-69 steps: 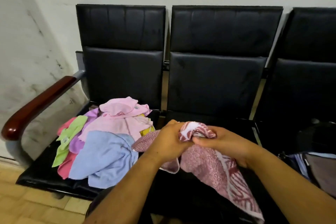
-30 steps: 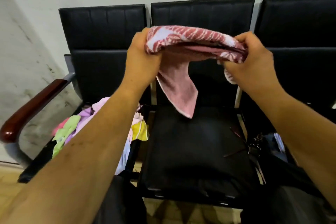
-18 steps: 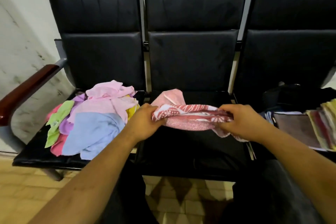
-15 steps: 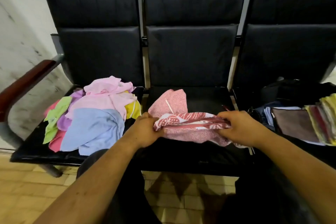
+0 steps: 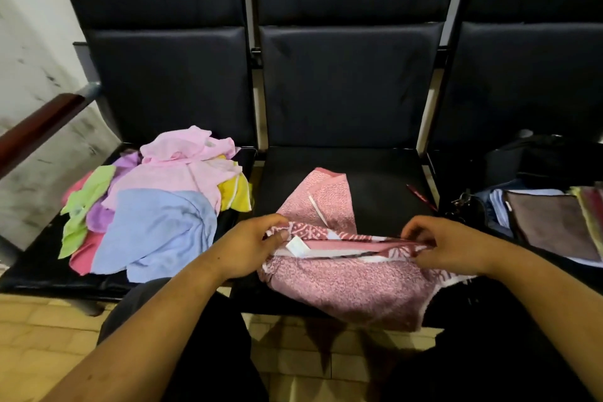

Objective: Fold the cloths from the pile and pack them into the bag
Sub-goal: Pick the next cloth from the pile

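A pink-and-white patterned cloth [image 5: 346, 281] lies on the middle black seat [image 5: 381, 173], its near part hanging over the seat's front edge. My left hand [image 5: 251, 243] pinches its left end and my right hand [image 5: 447, 245] pinches its right end along a folded edge. A pile of loose cloths [image 5: 156, 206] in pink, blue, green, purple and yellow sits on the left seat. On the right seat an open dark bag [image 5: 483, 206] holds folded cloths [image 5: 551, 225].
A wooden armrest [image 5: 36, 130] borders the left seat. A red pen [image 5: 421, 197] lies at the right edge of the middle seat. Black seat backs rise behind. Tiled floor shows below the seats, with my dark-trousered knees close to the seat front.
The cloth came down from chest height onto the middle seat. Both hands lowered with it and now hold its ends flat against the seat.
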Action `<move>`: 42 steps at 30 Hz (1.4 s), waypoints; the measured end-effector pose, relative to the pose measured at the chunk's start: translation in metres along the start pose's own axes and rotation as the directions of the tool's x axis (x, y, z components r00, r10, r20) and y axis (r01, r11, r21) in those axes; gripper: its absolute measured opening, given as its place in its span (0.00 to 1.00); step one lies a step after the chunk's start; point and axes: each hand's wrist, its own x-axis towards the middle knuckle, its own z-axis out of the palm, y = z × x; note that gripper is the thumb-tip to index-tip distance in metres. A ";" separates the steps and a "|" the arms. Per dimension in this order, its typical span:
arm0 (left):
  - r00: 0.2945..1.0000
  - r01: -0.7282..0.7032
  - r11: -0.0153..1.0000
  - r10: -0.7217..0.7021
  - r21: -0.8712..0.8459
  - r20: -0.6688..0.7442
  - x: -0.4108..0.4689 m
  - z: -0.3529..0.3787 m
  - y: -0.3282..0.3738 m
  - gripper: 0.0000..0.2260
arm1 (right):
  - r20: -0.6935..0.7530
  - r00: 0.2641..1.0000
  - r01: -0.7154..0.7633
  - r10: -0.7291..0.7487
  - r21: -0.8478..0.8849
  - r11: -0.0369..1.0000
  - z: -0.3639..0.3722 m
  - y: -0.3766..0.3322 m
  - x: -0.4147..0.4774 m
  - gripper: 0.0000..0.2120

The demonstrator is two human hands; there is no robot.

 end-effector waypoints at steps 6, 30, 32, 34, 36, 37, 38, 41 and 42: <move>0.970 0.232 0.972 -0.228 0.041 -0.087 0.069 -0.027 -0.025 0.10 | -0.212 0.972 -0.083 0.097 0.075 0.994 -0.012 -0.004 0.082 0.11; 0.902 0.347 0.886 -0.406 0.308 0.150 0.168 -0.010 -0.056 0.08 | -0.296 0.955 0.102 -0.032 0.224 0.969 0.062 -0.025 0.245 0.11; 0.904 0.330 0.886 -0.396 0.325 0.163 0.169 -0.009 -0.058 0.08 | -0.264 0.962 0.099 -0.069 0.105 0.989 0.067 -0.027 0.253 0.25; 0.905 0.316 0.877 -0.393 0.362 0.161 0.171 -0.010 -0.059 0.09 | -0.199 0.979 0.046 -0.034 0.056 0.997 0.069 -0.024 0.260 0.32; 0.921 0.301 0.876 -0.369 0.377 0.123 0.173 -0.010 -0.058 0.09 | -0.182 0.983 -0.001 -0.001 -0.011 1.000 0.068 -0.017 0.264 0.28; 0.929 0.293 0.885 -0.353 0.362 0.109 0.175 -0.009 -0.057 0.07 | -0.193 0.981 -0.021 0.013 -0.038 0.999 0.067 -0.014 0.264 0.23; 0.936 0.287 0.894 -0.338 0.343 0.098 0.177 -0.008 -0.055 0.05 | -0.213 0.977 -0.041 0.030 -0.043 0.998 0.064 -0.011 0.263 0.19; 0.939 0.327 0.906 -0.343 0.270 0.013 0.182 -0.009 -0.050 0.06 | -0.251 0.966 -0.073 0.065 -0.023 0.997 0.049 -0.007 0.260 0.17; 0.942 0.332 0.912 -0.335 0.241 -0.030 0.183 -0.010 -0.050 0.04 | -0.239 0.969 -0.077 0.068 -0.028 0.997 0.041 -0.007 0.258 0.19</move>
